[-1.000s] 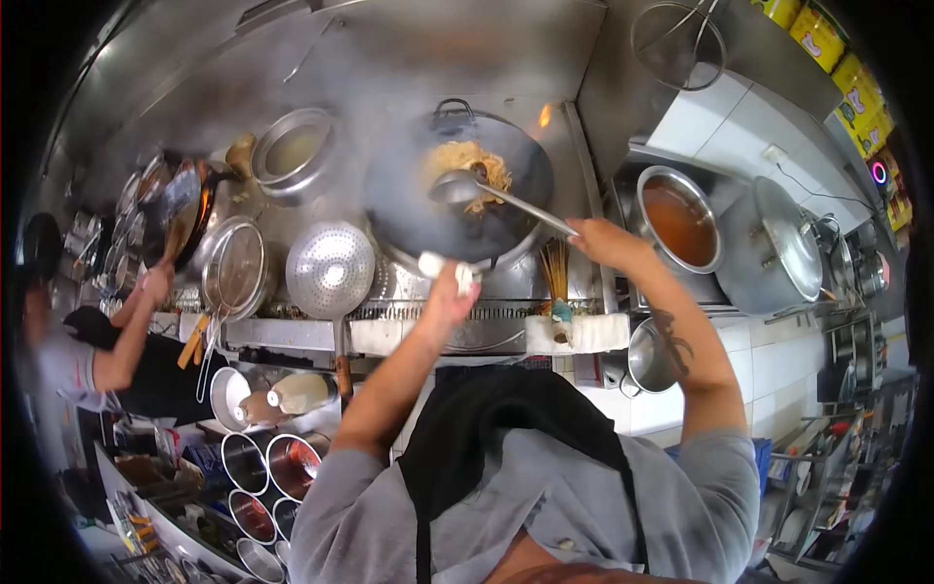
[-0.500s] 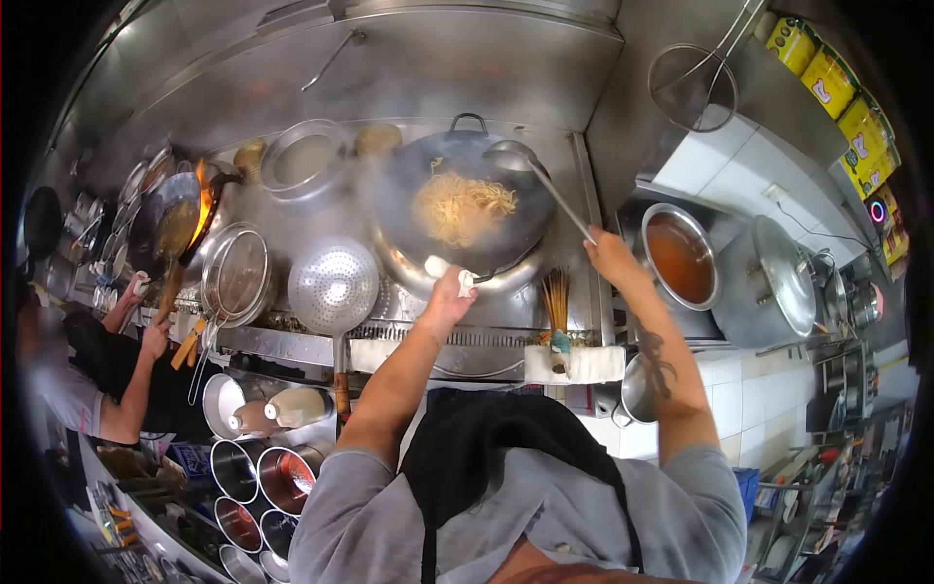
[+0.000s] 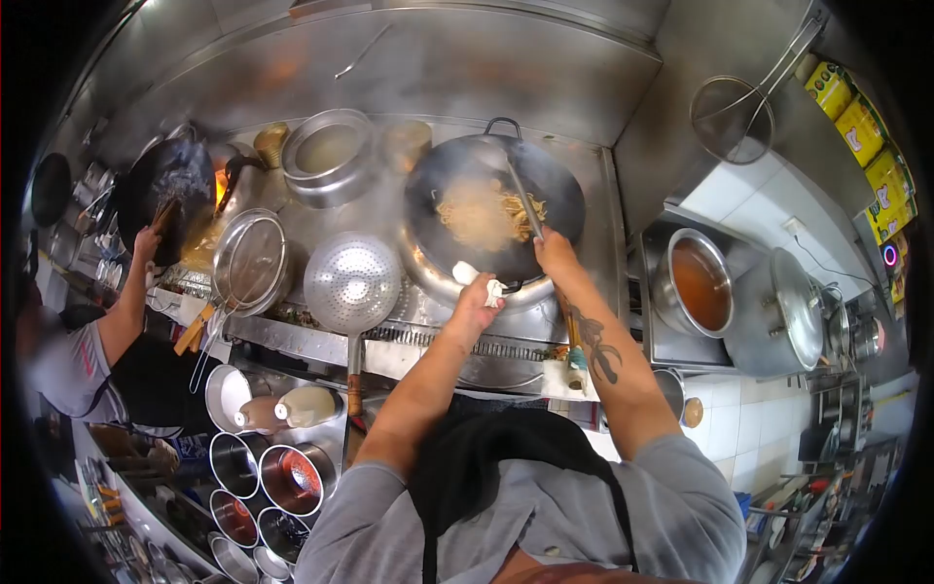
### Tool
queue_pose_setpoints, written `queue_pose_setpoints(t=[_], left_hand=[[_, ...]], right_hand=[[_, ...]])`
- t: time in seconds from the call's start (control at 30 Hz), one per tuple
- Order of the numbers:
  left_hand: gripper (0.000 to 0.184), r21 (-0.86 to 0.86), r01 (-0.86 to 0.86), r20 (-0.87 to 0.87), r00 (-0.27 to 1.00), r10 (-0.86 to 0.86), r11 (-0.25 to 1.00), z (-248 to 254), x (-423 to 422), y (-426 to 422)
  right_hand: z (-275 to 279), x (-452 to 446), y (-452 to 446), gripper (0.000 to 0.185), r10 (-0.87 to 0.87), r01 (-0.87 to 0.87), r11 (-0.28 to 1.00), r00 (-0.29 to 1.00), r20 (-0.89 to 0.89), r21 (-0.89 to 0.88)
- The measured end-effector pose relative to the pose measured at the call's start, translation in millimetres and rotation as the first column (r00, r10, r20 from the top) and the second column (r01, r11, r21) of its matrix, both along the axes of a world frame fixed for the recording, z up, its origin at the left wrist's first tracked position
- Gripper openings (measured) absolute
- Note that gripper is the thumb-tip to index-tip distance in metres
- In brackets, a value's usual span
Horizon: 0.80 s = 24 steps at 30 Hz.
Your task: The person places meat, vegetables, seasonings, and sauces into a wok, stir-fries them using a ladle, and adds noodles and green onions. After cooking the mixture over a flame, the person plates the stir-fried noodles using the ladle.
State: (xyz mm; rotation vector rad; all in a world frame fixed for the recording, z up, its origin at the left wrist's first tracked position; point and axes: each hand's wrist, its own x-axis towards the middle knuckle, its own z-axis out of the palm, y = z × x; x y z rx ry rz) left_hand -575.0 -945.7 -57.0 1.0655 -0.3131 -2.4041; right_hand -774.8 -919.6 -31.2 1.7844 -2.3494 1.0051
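Observation:
A black wok (image 3: pixel 567 209) sits on the burner, with noodles (image 3: pixel 465 216) in its middle partly blurred by steam. My left hand (image 3: pixel 479 302) is closed round a white cloth (image 3: pixel 494 291) at the wok's near loop handle (image 3: pixel 513 287). My right hand (image 3: pixel 555 253) grips the long handle of a ladle (image 3: pixel 526 200). The ladle's bowl is over the far side of the wok, hazy in the steam. Below my right forearm, the handle of a bamboo wok brush (image 3: pixel 576 358) shows; the forearm hides its bristles.
Left of the wok are a perforated skimmer (image 3: pixel 352 282), a steel pot (image 3: pixel 331 175) and wire strainers (image 3: pixel 250 263). A co-worker's hand (image 3: pixel 146 243) is at another wok (image 3: pixel 170 195) near flame. On the right stand a pot of reddish-brown liquid (image 3: pixel 699 282) and a lidded pot (image 3: pixel 798 311).
My right hand and the ladle have moved left and nearer my left hand, the ladle now steeper over the noodles. The co-worker's wok is raised and tilted. The view has shifted slightly.

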Motion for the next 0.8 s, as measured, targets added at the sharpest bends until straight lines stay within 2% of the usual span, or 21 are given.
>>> queue_pose_setpoints(t=[0.07, 0.17, 0.2, 0.3, 0.37, 0.43, 0.5, 0.53, 0.57, 0.6, 0.67, 0.7, 0.77, 0.8], left_hand=[[0.012, 0.009, 0.011, -0.014, 1.000, -0.011, 1.000, -4, 1, -4], [0.011, 0.108, 0.005, -0.042, 0.999, -0.001, 0.994, 31, 9, -1], [0.010, 0.100, 0.020, -0.049, 0.999, -0.016, 0.995, 21, 7, -2], [0.008, 0.070, 0.048, -0.046, 0.998, -0.045, 0.996, -9, -1, -10], [0.006, 0.069, 0.044, -0.012, 0.999, -0.043, 0.997, -8, -1, -11], [0.006, 0.076, 0.001, -0.006, 1.000, 0.000, 0.997, -4, 0, -12], [0.006, 0.109, -0.037, -0.007, 0.999, 0.038, 0.993, 4, 9, 13], [0.008, 0.120, -0.054, -0.027, 0.998, 0.057, 0.991, 25, 13, 28], [0.009, 0.120, -0.068, -0.051, 0.996, 0.075, 0.990, 45, 14, 36], [0.012, 0.071, -0.001, -0.138, 0.990, 0.010, 0.997, 53, 18, 47], [0.013, 0.080, -0.010, -0.068, 0.998, 0.015, 0.997, 87, 22, 59], [0.013, 0.088, -0.019, -0.034, 0.999, 0.023, 0.996, 95, 23, 61], [0.017, 0.007, -0.050, -0.193, 0.980, 0.051, 0.999, 42, 20, 38], [0.018, 0.019, -0.051, -0.089, 0.995, 0.052, 0.999, 58, 24, 51]], right_hand=[[23, 24, -1, 0.023, -0.127, 0.049, 0.967, 0.944, 0.303, 0.251], [18, 32, 12, 0.038, -0.033, -0.073, 0.947, 0.946, 0.322, 0.313], [39, 43, 25, 0.039, -0.046, -0.116, 0.905, 0.930, 0.364, 0.409], [57, 39, 80, 0.037, 0.132, -0.249, 0.923, 0.920, 0.368, 0.293], [53, -3, 114, 0.038, 0.320, -0.337, 0.912, 0.941, 0.109, 0.233], [123, 1, 137, 0.041, 0.210, -0.024, 0.768, 0.953, -0.216, 0.640], [129, -15, 149, 0.042, 0.310, -0.059, 0.819, 0.883, -0.354, 0.570], [138, -10, 154, 0.042, 0.305, -0.069, 0.834, 0.885, -0.352, 0.548], [149, -12, 158, 0.041, 0.309, -0.131, 0.859, 0.904, -0.296, 0.495], [154, -10, 167, 0.041, 0.318, -0.194, 0.875, 0.921, -0.225, 0.444], [154, -11, 182, 0.040, 0.389, -0.350, 0.876, 0.919, -0.058, 0.330], [162, -11, 185, 0.041, 0.373, -0.364, 0.846, 0.926, 0.056, 0.390], [189, -3, 194, 0.043, 0.304, -0.404, 0.773, 0.913, 0.272, 0.490], [202, -1, 203, 0.043, 0.368, -0.416, 0.724, 0.908, 0.201, 0.550]])
